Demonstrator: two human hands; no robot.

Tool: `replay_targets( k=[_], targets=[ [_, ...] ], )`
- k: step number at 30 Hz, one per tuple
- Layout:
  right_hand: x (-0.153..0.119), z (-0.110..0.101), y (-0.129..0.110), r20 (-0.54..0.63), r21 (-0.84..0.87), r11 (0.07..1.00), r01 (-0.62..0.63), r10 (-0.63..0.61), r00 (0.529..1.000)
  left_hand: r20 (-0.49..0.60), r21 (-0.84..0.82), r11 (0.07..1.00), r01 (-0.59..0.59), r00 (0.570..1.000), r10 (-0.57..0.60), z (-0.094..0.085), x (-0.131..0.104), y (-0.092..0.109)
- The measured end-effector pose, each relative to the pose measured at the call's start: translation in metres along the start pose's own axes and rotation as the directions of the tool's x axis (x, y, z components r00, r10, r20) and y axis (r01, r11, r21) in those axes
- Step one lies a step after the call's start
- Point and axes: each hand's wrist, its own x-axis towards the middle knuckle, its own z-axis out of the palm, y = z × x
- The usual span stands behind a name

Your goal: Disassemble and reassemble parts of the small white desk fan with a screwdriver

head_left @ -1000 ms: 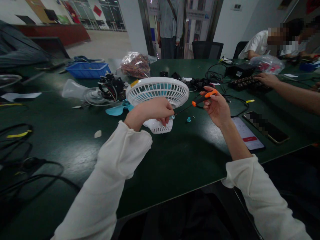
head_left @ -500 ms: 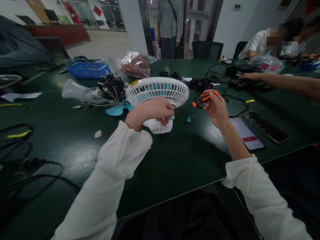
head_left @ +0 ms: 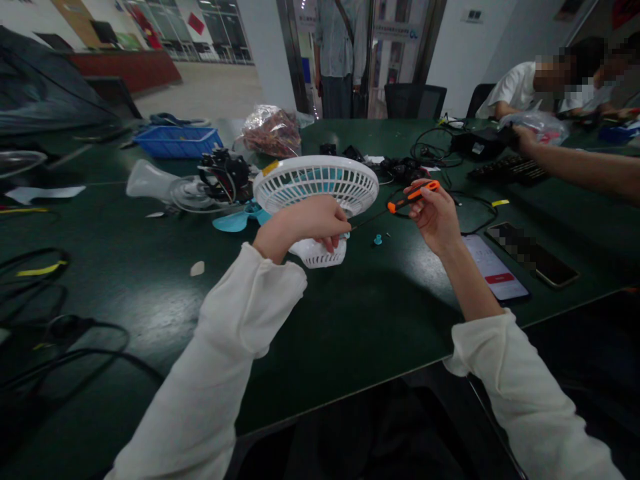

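A white fan (head_left: 320, 177) lies on the dark green table, its round grille tilted upward and its vented housing toward me. My left hand (head_left: 320, 223) is wrapped round the fan between grille and housing. In my right hand (head_left: 434, 217) is a screwdriver (head_left: 414, 196) with an orange and black handle. Its thin shaft points left to the fan beside my left fingertips; the exact contact of the tip is hidden. Right of the fan, a small blue cap (head_left: 378, 239) and a tiny screw-like piece (head_left: 388, 235) rest on the table. Blue fan blades (head_left: 234, 220) lie to its left.
Behind are a blue bin (head_left: 179, 141), a bag of reddish-brown pieces (head_left: 274, 130) and a dark mechanism with wires (head_left: 225, 175). Two phones (head_left: 533, 255) lie at right. Black cables (head_left: 65, 327) sprawl at left. A co-worker's hand (head_left: 527, 139) grips a black object at right.
My right hand and the screwdriver have shifted very slightly, the handle turning a little. The co-worker's hand has moved from the dark strips up to the black box-like object. My left hand keeps its hold.
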Motion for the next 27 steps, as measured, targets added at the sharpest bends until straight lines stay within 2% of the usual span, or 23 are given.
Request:
replay_targets(
  k=[6,19,27],
  targets=[
    [-0.0026,0.0018,-0.0002,0.034,-0.004,1.000,0.004,-0.004,0.999,0.017,-0.007,1.000,-0.015,1.000,0.015,0.0008,0.0002,0.0007],
    [-0.0033,0.0045,-0.0005,-0.019,-0.015,1.000,0.020,-0.021,1.000,0.001,-0.040,0.999,0.003,1.000,-0.003,0.0016,0.0012,-0.0003],
    [-0.0026,0.0019,-0.0007,-0.001,-0.061,0.996,0.065,-0.065,0.998,0.015,-0.028,1.000,-0.014,1.000,0.015,0.0010,0.0018,-0.0021]
  ],
)
